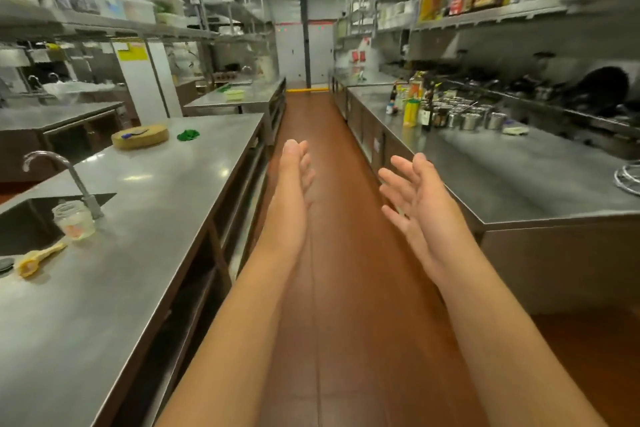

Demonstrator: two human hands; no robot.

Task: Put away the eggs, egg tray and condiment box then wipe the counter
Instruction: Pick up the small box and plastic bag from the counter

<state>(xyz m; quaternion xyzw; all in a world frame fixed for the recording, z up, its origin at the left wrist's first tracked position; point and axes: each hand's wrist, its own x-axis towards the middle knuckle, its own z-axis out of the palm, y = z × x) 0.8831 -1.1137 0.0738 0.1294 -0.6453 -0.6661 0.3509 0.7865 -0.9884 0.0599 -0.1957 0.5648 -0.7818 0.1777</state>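
We hold our left hand [294, 177] and right hand [415, 198] out between the worktops [156, 191], each grip loose, fingers straight, holding nothing.

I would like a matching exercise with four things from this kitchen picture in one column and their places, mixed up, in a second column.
Things:
1. round wooden chopping block
2. clear glass jar
3. yellow plastic bottle
4. curved metal tap

Places:
A. right counter, among the bottles and metal cups
B. left counter, far end, beside a green cloth
C. standing over the sink
D. left counter, at the foot of the tap

Pairs: 1-B, 2-D, 3-A, 4-C
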